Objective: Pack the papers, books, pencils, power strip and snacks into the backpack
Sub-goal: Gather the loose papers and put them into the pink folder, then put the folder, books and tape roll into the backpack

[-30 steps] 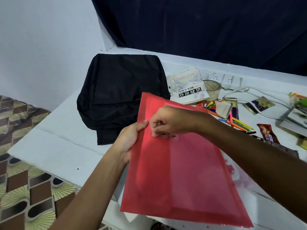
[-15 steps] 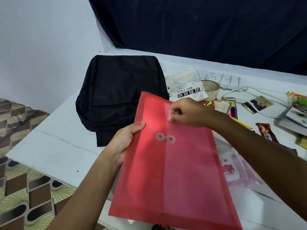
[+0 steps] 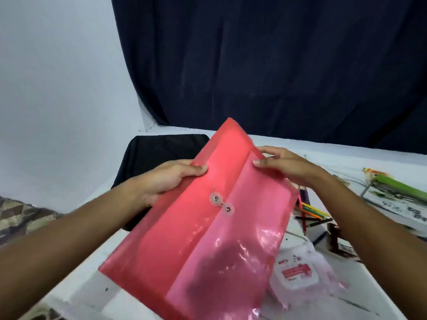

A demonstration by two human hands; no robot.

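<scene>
I hold a red translucent paper folder (image 3: 203, 239) with a string-and-button clasp above the table. My left hand (image 3: 171, 179) grips its left edge, thumb on top. My right hand (image 3: 282, 165) pinches the folder's far right corner at the flap. The black backpack (image 3: 152, 155) lies flat behind the folder, partly hidden by it. Coloured pencils (image 3: 312, 212) lie to the right, under my right forearm. A white snack packet (image 3: 298, 271) sits near the folder's lower right. Books (image 3: 402, 199) with a green item on top are at the far right.
The white table (image 3: 76, 294) ends at its near-left edge above a patterned floor (image 3: 20, 215). A dark curtain (image 3: 277, 65) hangs behind and a pale wall stands to the left. A cable (image 3: 355, 181) runs across the table at the right.
The view tilted upward. The folder rose and its far end swung up and right. My right hand moved from near the clasp to the far right corner.
</scene>
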